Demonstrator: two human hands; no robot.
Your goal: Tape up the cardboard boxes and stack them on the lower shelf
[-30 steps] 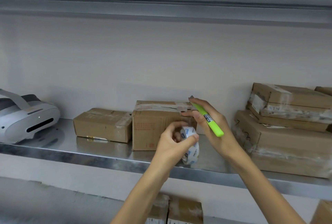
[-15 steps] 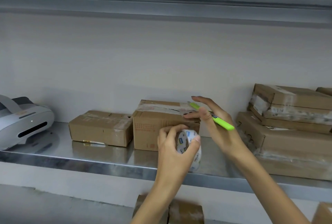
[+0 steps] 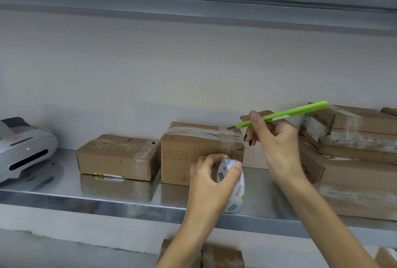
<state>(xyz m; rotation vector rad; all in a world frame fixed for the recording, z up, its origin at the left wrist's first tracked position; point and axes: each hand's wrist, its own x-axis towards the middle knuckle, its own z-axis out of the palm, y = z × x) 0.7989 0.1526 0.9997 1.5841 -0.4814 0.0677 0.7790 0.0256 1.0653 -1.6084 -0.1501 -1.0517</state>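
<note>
Since 1 s ago: right hand (image 3: 277,138) came off the box top and swung the lime-green plastic utility knife (image 3: 283,114) up, tail at 2 o'clock, blade tip at 9. Meanwhile left hand (image 3: 210,184) barely shifted.

Left to right on the brushed steel shelf (image 3: 107,201):
- The white headset (image 3: 23,151) was parked at the 9 o'clock edge, out of the work.
- The low brown cardboard box (image 3: 117,157) sat just beside the taller brown cardboard box (image 3: 193,149), with clear tape already over both tops.
- The left hand gripped the white roll of clear packing tape (image 3: 233,186), fingers and thumb curled round its rim, at the taller box's 4 o'clock corner. It was likely keeping a strand taut off the box edge, though the strand was too faint to confirm.
- The right hand pinched the knife between thumb and fingers, tip near that box's 2 o'clock top corner. I read that as lining up the cut.
- The stack of taped flat cardboard boxes (image 3: 354,160) waited at 3 o'clock.

More cardboard boxes (image 3: 221,254) showed at 6 o'clock, below the shelf, presumably the stacking target. The taller box was not yet down there.
</note>
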